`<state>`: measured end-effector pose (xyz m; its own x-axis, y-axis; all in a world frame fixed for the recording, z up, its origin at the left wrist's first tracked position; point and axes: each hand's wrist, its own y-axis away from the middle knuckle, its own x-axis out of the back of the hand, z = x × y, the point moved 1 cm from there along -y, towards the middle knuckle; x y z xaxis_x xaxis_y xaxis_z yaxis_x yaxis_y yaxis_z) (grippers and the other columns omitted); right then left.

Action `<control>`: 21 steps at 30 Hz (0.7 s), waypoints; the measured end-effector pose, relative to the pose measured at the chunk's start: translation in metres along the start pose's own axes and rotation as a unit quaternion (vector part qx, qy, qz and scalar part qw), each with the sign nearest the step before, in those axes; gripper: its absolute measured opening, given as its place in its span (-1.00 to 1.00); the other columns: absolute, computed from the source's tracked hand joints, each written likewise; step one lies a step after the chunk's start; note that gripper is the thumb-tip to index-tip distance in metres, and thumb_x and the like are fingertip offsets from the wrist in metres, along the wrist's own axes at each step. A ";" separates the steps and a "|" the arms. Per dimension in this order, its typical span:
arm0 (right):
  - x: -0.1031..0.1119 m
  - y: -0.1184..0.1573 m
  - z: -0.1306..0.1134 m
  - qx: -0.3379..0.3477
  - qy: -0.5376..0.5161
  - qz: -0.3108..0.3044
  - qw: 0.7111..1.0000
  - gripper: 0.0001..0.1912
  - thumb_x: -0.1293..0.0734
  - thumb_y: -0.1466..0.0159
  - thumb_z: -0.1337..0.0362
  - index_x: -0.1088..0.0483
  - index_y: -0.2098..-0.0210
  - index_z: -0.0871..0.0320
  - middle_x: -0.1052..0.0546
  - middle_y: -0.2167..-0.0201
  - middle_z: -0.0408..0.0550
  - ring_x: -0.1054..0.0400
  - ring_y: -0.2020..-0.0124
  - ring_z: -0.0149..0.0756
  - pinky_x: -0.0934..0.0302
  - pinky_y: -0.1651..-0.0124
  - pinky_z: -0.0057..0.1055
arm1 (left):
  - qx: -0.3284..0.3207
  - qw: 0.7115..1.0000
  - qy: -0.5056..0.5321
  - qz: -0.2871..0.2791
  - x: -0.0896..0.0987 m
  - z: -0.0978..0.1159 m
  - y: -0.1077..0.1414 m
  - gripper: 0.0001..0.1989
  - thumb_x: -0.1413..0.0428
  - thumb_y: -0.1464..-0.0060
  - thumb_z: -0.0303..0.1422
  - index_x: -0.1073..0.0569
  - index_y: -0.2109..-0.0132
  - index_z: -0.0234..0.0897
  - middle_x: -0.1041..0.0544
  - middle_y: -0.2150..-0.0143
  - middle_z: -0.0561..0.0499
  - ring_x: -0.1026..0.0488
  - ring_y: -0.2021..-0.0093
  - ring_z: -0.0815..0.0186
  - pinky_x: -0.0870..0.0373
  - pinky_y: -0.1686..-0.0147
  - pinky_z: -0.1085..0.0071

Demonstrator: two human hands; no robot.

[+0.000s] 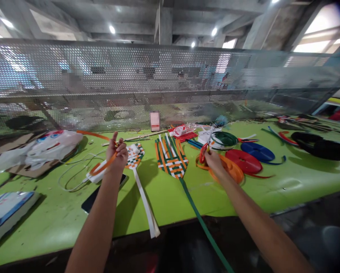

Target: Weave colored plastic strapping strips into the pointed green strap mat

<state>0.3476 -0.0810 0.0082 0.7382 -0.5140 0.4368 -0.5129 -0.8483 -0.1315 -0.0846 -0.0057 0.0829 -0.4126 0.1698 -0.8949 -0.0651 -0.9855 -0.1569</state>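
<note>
Above a green table (170,201), the left hand (118,153) pinches an orange strip (104,166) between its fingers, best kept untwisted, while the right hand (213,160) curls its fingers around red-handled scissors (203,154).

Both arms I can see are bare and slender: left forearm (97,220) around seven o'clock, right forearm (255,212) near four, each tapering to bare fingers (122,148).
</note>
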 end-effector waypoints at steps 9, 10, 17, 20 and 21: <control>0.038 -0.084 -0.026 -0.010 0.292 0.129 0.948 -0.59 -0.35 -0.27 0.12 -0.52 0.11 0.39 -0.56 0.12 0.47 -0.46 0.03 0.19 -0.28 0.02 -0.10 | -0.001 0.947 -0.319 0.045 -0.011 -0.043 0.009 -0.70 -0.19 -0.27 -0.20 -0.51 0.02 -0.35 -0.35 0.56 0.18 -0.09 0.75 0.59 0.08 0.79 0.67; 0.036 -0.085 -0.027 0.010 0.300 0.159 0.941 -0.58 -0.33 -0.28 0.18 -0.49 0.02 0.42 -0.53 0.04 0.51 -0.43 -0.03 0.21 -0.26 -0.04 -0.04 | -0.025 0.933 -0.356 0.054 -0.011 -0.048 0.010 -0.67 -0.20 -0.25 -0.15 -0.50 0.05 -0.35 -0.35 0.58 0.19 -0.10 0.75 0.57 0.05 0.79 0.66; 0.015 -0.068 -0.033 0.249 0.213 0.168 0.930 -0.51 -0.24 -0.34 0.29 -0.36 -0.23 0.30 -0.42 -0.17 0.37 -0.24 -0.24 0.13 -0.13 -0.26 0.05 | -0.095 0.875 -0.466 0.086 -0.010 -0.079 0.017 -0.71 -0.12 -0.25 -0.16 -0.41 0.01 -0.24 -0.45 0.50 0.17 -0.18 0.76 0.53 -0.04 0.78 0.61; -0.002 -0.045 -0.050 0.265 0.110 0.023 0.958 -0.51 -0.26 -0.36 0.26 -0.38 -0.27 0.17 -0.51 -0.04 0.21 -0.41 0.01 0.01 -0.28 -0.12 -0.06 | -0.144 0.868 -0.465 0.101 -0.013 -0.091 0.022 -0.72 -0.10 -0.20 -0.35 -0.28 -0.04 -0.14 -0.55 0.21 0.09 -0.31 0.67 0.54 -0.14 0.75 0.63; -0.010 -0.031 -0.058 0.273 0.076 -0.044 0.958 -0.48 -0.33 -0.32 0.24 -0.39 -0.27 0.07 -0.53 -0.01 0.13 -0.42 0.04 -0.01 -0.30 -0.10 -0.09 | -0.168 0.865 -0.460 0.106 -0.015 -0.095 0.024 -0.68 -0.09 -0.17 -0.42 -0.23 -0.05 -0.11 -0.54 0.10 0.06 -0.36 0.63 0.54 -0.17 0.74 0.63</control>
<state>0.3311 -0.0424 0.0597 0.6747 -0.4481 0.5864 -0.1148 -0.8486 -0.5164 0.0062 -0.0315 0.0526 -0.9420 -0.2434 -0.2313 0.3042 -0.9101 -0.2812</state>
